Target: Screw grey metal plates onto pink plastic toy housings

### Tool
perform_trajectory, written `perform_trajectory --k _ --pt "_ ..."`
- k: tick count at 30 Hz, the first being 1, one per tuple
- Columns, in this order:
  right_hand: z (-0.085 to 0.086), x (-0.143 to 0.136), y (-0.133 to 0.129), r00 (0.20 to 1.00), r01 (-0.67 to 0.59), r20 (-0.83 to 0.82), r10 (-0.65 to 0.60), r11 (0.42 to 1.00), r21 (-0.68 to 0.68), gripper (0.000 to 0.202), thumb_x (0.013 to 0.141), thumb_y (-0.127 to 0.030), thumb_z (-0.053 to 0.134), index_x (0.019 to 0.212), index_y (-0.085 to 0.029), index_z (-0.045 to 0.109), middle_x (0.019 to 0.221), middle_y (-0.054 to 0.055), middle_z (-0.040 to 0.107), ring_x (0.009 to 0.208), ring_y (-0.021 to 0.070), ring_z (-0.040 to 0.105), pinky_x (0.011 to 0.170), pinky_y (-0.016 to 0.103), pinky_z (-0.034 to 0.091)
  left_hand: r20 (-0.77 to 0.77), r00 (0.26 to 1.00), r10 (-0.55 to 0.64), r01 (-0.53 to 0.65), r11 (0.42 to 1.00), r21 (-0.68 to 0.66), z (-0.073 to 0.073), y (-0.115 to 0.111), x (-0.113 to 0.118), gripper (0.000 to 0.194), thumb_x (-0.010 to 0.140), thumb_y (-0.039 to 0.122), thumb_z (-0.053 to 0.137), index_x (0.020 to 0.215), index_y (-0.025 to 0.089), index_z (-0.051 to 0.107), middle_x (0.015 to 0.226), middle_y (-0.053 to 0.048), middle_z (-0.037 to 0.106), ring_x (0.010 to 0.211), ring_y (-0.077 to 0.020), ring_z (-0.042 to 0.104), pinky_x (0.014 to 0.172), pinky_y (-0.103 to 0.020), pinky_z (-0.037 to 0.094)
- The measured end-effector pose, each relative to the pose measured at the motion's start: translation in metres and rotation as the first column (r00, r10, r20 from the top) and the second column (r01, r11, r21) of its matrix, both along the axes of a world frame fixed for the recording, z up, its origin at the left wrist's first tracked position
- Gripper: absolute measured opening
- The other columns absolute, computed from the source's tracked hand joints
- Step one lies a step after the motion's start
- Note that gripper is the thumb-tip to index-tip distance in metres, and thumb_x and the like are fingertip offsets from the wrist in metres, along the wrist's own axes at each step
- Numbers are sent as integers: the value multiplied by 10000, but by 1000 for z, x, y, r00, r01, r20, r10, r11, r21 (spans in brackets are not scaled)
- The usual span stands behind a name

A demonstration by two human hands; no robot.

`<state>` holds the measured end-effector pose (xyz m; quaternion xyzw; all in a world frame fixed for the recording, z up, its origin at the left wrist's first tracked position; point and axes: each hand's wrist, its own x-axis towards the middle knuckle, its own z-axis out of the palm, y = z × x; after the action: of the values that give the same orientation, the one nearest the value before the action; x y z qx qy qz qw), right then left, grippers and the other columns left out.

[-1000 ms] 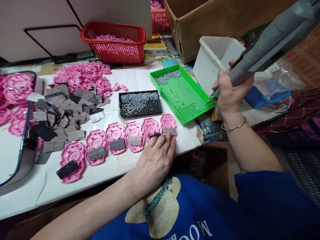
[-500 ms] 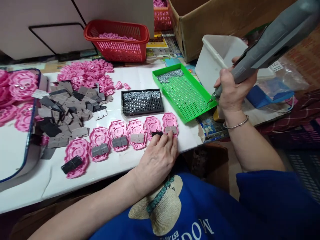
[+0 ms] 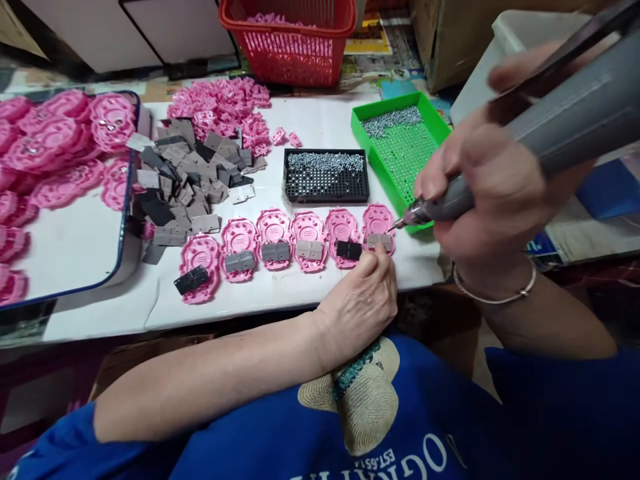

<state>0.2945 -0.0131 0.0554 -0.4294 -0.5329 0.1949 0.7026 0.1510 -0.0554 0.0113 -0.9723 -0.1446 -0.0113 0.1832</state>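
Observation:
In my right hand (image 3: 500, 180) is a grey electric screwdriver (image 3: 560, 113), with my fingers wrapped round its body. Its thin bit points down at the rightmost pink plastic casing (image 3: 379, 219), by the upper right of a small light grey plate (image 3: 376, 240) lying on that casing. My left hand (image 3: 360, 293) is closed, its fingers curled together, and a fingertip presses on the plate's lower edge. To the left, several more pink casings stand in a row, each with a plate; the nearest plate is black (image 3: 349, 249). Whether a screw sits on the bit is too small to tell.
Screws lie in a black perforated tray (image 3: 326, 198) and a green perforated tray (image 3: 383, 163). Left are loose grey plates (image 3: 193, 170), small pink parts (image 3: 217, 107) and a blue-rimmed white tray (image 3: 75, 257) of pink casings. A red basket (image 3: 290, 57) stands behind.
The screwdriver in my right hand has moved from the green tray to the rightmost casing. My left hand stays at that casing's plate. The view has shifted.

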Motion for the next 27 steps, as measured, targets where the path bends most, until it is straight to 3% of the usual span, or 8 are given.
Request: perform_trajectory --k 3,7,15,27 --pt "-16 -15 9 996 -74 -36 81 981 177 212 811 -286 657 1017 -319 619 655 -61 488 470 28 428 439 192 359 3 1000 -4 4 1000 26 0 0 0 428 908 51 374 1271 -65 569 1242 -281 615 1126 -340 571 835 -415 393" --pt "-25 -17 15 999 -41 38 36 989 139 211 843 -340 633 1049 -332 587 633 -61 453 480 18 418 452 171 372 11 1000 -2 2 1000 17 0 2 1 433 918 51 353 1281 -66 558 1233 -282 618 1117 -334 572 841 -422 394" --pt "-26 -14 16 989 -145 -17 149 977 155 213 835 -288 651 1032 -366 633 614 -58 449 479 47 436 430 205 340 43 999 21 -19 999 -34 -1 3 1 425 927 52 336 1271 -47 566 1240 -265 609 1119 -323 562 859 -416 396" --pt "-22 -14 10 998 -24 64 21 999 49 363 801 -380 647 1098 -300 455 645 -60 442 486 51 438 471 212 425 34 999 24 -24 1000 -5 0 3 0 465 942 84 302 1324 -57 526 1323 -266 566 1173 -337 560 951 -446 392"
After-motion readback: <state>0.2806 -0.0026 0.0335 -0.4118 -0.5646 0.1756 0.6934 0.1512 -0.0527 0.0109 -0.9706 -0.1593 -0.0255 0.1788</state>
